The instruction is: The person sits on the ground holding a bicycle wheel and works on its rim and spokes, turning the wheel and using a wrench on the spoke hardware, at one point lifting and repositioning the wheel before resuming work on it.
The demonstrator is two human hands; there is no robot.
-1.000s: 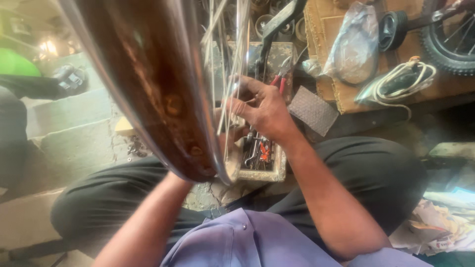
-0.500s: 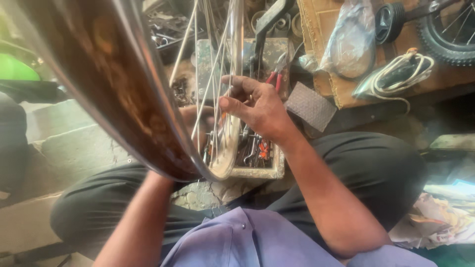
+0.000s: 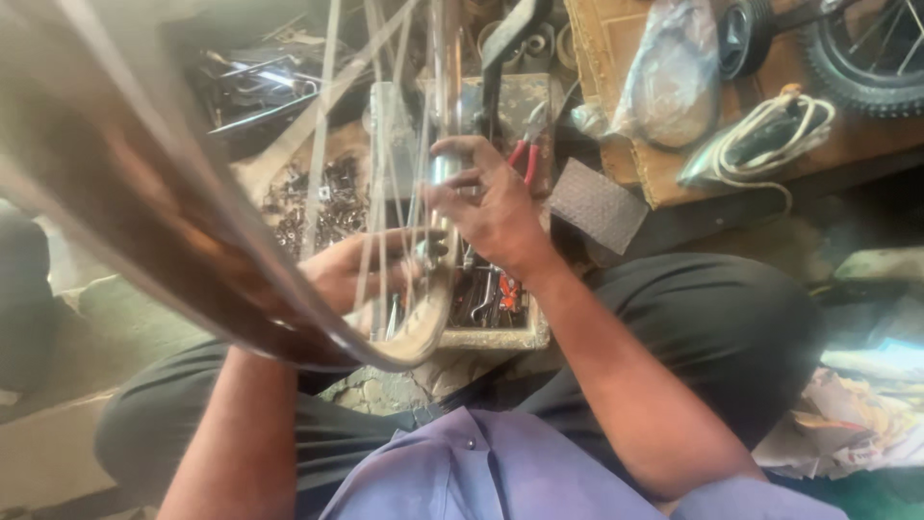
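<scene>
two hands work on a rusty bike wheel rim [image 3: 164, 250] that fills the near left of the view. the right hand [image 3: 486, 207] is curled around the shiny hub [image 3: 445, 169] in the middle of the wheel, fingers closed on it. the left hand [image 3: 361, 270] sits behind the thin spokes [image 3: 380, 193], just below the hub, fingers bent around it. under the wheel lies a tray of tools [image 3: 496, 318]. red pliers [image 3: 527, 154] lie just past the hub.
</scene>
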